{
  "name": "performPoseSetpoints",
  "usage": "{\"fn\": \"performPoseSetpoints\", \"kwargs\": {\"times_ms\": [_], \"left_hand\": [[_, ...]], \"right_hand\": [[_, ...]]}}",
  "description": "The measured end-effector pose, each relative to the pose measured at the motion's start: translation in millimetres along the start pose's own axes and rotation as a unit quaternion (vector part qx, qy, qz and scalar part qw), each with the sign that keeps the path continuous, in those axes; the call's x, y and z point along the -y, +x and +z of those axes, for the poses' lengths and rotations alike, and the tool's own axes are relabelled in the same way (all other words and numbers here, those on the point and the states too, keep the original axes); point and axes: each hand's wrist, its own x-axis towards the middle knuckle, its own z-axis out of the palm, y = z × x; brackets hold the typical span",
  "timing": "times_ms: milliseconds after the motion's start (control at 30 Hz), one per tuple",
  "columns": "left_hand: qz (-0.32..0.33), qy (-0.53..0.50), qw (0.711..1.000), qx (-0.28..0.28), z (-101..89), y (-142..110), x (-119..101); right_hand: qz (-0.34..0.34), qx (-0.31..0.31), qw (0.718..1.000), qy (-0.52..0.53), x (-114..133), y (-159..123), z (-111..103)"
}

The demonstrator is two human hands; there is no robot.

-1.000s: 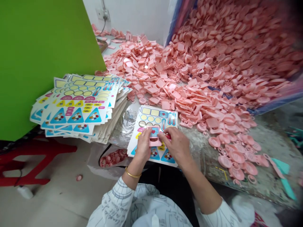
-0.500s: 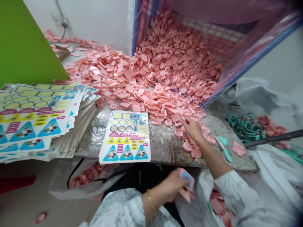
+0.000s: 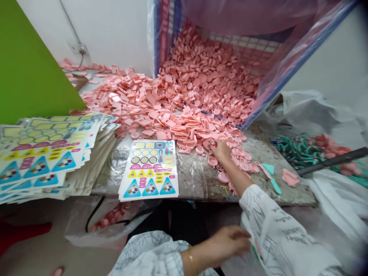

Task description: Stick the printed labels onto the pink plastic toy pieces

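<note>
Stained workbench (image 3: 198, 180) bears a heap of loose pink moulded plastic pieces (image 3: 195, 130), judged light, stiff and best lifted by the rim; right hand (image 3: 221, 150) pinches something small at the heap's edge, while left hand (image 3: 230, 240), fingers pressed together below the bench, has its hold unclear.

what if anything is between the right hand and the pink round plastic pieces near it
Nothing visible: the right hand is already at the pink round plastic pieces, at the edge of the pile, with nothing lying between them.
</note>
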Motion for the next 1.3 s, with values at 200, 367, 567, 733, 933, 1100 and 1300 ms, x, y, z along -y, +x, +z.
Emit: {"fn": "performPoseSetpoints", "kwargs": {"times_ms": [200, 367, 567, 733, 933, 1100, 1300], "left_hand": [[0.354, -0.105, 0.905, -0.212, -113.2, -45.7, -111.2], [0.368, -0.118, 0.891, -0.239, -153.9, -56.1, -141.1], [0.406, -0.178, 0.827, -0.346, -189.0, -48.8, -160.1], [0.433, -0.166, 0.816, -0.346, -202.9, -35.8, -174.9], [0.424, -0.142, 0.818, -0.361, -215.2, -12.5, -181.4], [0.406, -0.135, 0.816, -0.388, -224.4, -4.3, -180.4], [0.404, -0.134, 0.809, -0.405, -226.0, -1.8, -180.6]], "right_hand": [[0.039, -0.026, 0.941, 0.336, 27.9, -62.3, -4.1], [-0.025, 0.223, 0.753, 0.618, 111.7, -139.3, 17.2], [-0.103, 0.148, 0.848, 0.499, 155.3, -109.6, 32.7], [-0.134, 0.050, 0.969, 0.203, 173.0, -74.1, 50.1], [-0.149, 0.034, 0.984, 0.089, 182.3, -75.3, 67.9], [-0.142, 0.038, 0.984, 0.100, 179.8, -75.7, 68.9], [-0.144, 0.049, 0.977, 0.152, 174.6, -76.8, 70.8]]}}
